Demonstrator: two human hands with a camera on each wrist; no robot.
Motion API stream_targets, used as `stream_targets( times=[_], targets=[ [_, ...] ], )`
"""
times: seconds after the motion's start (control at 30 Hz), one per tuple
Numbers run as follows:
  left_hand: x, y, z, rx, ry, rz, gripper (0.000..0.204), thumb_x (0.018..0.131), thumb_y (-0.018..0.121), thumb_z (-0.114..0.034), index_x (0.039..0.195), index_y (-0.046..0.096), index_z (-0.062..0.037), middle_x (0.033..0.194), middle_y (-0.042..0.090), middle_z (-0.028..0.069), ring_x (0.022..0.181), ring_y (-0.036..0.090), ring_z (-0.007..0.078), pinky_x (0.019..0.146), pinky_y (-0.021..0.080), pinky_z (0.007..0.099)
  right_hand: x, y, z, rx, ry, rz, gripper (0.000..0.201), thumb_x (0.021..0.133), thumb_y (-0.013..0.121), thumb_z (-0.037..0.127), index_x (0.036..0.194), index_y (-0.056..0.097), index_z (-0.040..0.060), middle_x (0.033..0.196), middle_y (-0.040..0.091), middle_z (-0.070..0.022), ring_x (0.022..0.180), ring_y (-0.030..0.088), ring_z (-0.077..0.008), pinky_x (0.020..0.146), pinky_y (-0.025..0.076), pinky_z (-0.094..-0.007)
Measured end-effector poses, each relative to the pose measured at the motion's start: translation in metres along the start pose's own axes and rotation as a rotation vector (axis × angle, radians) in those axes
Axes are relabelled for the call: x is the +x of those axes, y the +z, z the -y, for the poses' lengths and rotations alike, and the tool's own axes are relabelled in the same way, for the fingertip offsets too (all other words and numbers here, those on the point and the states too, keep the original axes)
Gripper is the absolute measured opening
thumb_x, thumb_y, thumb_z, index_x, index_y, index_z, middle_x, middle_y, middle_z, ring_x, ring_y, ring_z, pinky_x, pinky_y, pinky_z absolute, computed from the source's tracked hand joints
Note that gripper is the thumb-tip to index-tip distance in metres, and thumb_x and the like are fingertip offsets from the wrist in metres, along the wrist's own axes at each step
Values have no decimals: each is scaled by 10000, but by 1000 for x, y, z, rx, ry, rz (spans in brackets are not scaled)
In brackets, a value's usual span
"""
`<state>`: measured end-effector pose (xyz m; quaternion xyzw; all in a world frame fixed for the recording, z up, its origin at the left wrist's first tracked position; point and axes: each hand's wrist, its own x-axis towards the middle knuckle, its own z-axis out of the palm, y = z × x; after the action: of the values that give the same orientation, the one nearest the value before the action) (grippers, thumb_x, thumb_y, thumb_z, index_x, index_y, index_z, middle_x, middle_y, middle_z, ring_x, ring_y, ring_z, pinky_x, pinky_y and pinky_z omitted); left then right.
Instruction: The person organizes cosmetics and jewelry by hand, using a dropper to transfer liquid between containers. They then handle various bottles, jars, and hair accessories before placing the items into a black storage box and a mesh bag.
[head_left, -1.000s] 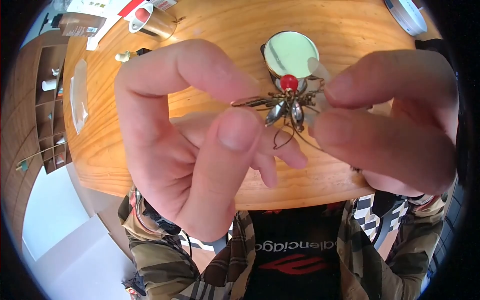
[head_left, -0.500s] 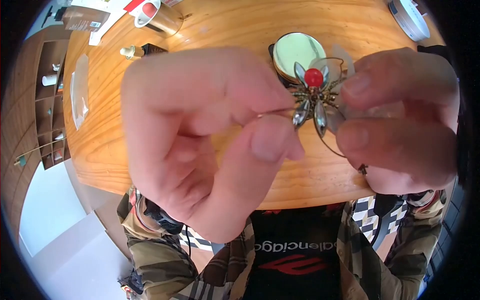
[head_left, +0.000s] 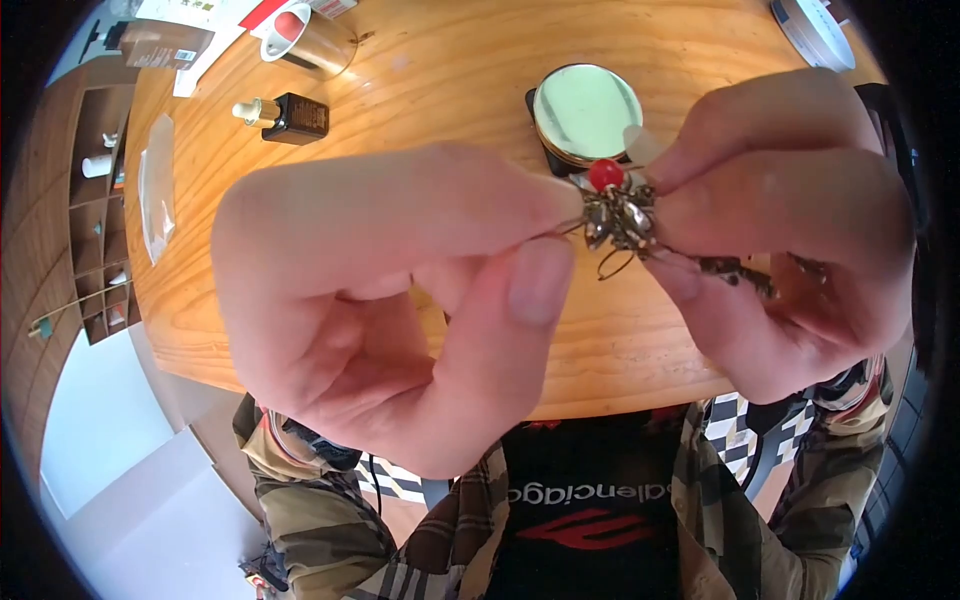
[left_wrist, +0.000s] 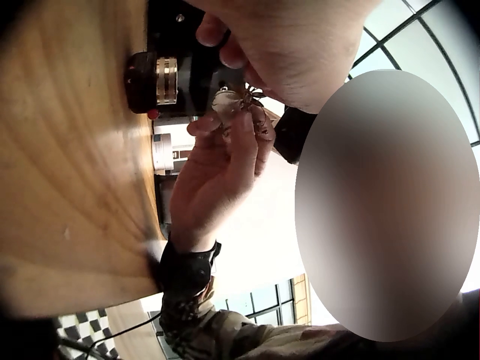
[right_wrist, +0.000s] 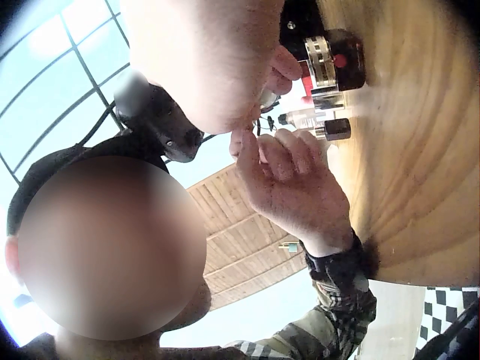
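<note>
A metal jewelry piece (head_left: 622, 218) with a red bead (head_left: 605, 175) and silvery leaf-shaped stones is held up between both hands in the head view. My left hand (head_left: 390, 290) pinches its left edge between thumb and index finger. On the other side my right hand (head_left: 800, 210) pinches the right part, and a dark metal bit (head_left: 737, 273) dangles beneath those fingers. A thin wire loop hangs under the stones. The left wrist view shows the piece (left_wrist: 250, 96) at the right hand's fingertips; in the right wrist view the hands largely cover it.
Behind the piece stands a round tin with a pale green top (head_left: 587, 110). A dark dropper bottle (head_left: 300, 118), a cup (head_left: 325, 50) with a red ball, and a clear plastic bag (head_left: 158, 190) lie toward the left. At the upper right is a white round container (head_left: 815, 32).
The jewelry turned and tilted, its stones now bunched together. My right fingers closed in around its right side, while the left hand shifted slightly left and the dropper bottle came into fuller view.
</note>
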<state>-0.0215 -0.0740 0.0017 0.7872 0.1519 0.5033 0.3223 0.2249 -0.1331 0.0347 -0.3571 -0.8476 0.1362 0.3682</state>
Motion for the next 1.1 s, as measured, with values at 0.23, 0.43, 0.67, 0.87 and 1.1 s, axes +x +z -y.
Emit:
stream_targets(
  times=[0.23, 0.43, 0.67, 0.87, 1.1],
  targets=[
    [1, -5, 2, -7, -11, 31, 284, 956, 601, -53, 1192, 504, 74, 953, 641, 196, 645, 541, 130, 588, 414, 234, -4, 2, -2, 53, 3, -31, 323, 772, 752, -64, 1064, 614, -76, 1040, 603, -263, 793, 624, -193, 609, 517, -248],
    [5, -8, 3, -18, -14, 61, 268, 964, 593, -34, 1193, 511, 77, 929, 643, 188, 612, 519, 111, 557, 385, 228, 1, 3, -3, 10, -34, -47, 321, 756, 749, -68, 1052, 626, -64, 955, 644, -202, 836, 640, -251, 605, 516, -284],
    [7, -4, 4, -29, -21, 99, 249, 973, 583, -12, 1195, 518, 80, 900, 645, 178, 573, 494, 90, 521, 351, 221, -6, 19, 2, 184, 152, -194, 293, 739, 740, -88, 1015, 650, -50, 927, 669, -167, 847, 643, -268, 721, 520, -349],
    [7, -5, 3, -37, -32, 129, 235, 980, 575, 6, 1196, 524, 83, 876, 646, 170, 540, 472, 71, 490, 323, 215, -1, 7, -3, 73, 42, -77, 296, 740, 740, -97, 1019, 661, -37, 922, 679, -153, 865, 642, -259, 705, 499, -326],
    [10, 1, 6, -46, -42, 164, 219, 989, 565, 28, 1198, 532, 86, 847, 648, 160, 501, 447, 50, 454, 289, 208, -4, 7, 0, 88, 124, -103, 293, 724, 749, -110, 998, 667, -44, 919, 686, -158, 845, 647, -261, 705, 502, -326]
  ],
)
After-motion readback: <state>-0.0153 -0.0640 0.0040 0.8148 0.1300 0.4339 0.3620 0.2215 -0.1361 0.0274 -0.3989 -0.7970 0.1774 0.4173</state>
